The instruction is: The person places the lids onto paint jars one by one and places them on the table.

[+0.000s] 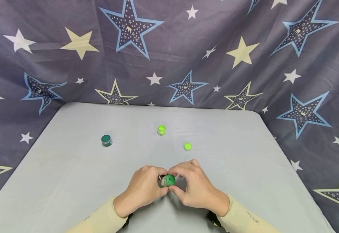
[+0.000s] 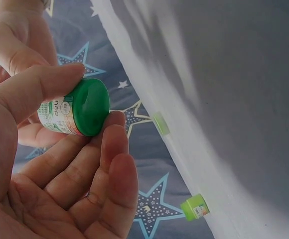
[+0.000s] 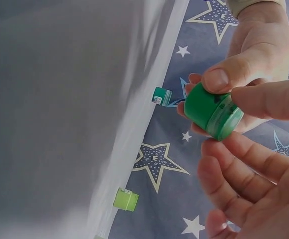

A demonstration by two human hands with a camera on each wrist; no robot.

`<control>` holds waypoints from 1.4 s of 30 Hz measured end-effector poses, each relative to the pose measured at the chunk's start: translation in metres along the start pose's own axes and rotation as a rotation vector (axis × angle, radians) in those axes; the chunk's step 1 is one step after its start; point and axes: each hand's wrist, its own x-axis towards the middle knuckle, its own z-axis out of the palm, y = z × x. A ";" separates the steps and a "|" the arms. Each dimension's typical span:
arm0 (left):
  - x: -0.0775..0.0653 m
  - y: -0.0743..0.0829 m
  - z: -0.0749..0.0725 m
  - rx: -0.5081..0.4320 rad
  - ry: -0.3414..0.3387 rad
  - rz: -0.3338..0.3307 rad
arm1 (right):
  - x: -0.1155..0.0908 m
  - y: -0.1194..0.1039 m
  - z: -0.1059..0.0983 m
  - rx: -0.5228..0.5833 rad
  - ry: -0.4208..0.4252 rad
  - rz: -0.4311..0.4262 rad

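Observation:
Both hands meet at a small green paint jar [image 1: 168, 180], tilted on its side near the front of the table. My left hand [image 1: 146, 184] grips the jar from the left, its thumb on the opaque green part in the right wrist view. My right hand [image 1: 196, 186] pinches the other end, with thumb and forefinger on either side of the clear rim. A printed label [image 2: 60, 112] wraps the jar's side in the left wrist view. The remaining fingers of the right hand spread below the jar in the right wrist view.
Farther back stands a lime green paint jar [image 1: 162, 130], uncovered, with a lime lid [image 1: 188, 146] lying to its front right. A dark green paint jar [image 1: 106, 140] is at the left. The pale-covered table [image 1: 70, 174] ends at a star-patterned curtain [image 1: 169, 58].

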 end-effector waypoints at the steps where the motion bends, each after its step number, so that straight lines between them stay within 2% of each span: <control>1: 0.000 0.000 0.000 0.001 0.001 0.001 | 0.000 0.000 0.000 -0.001 0.001 0.001; 14: 0.000 0.001 0.000 0.013 -0.001 -0.005 | 0.001 -0.001 0.001 -0.031 0.002 0.054; 32: 0.000 0.002 0.000 0.013 -0.005 -0.005 | 0.000 0.001 0.006 -0.106 0.047 0.086; 42: 0.000 0.002 0.003 0.048 0.033 0.000 | 0.000 -0.001 0.008 -0.112 0.045 0.109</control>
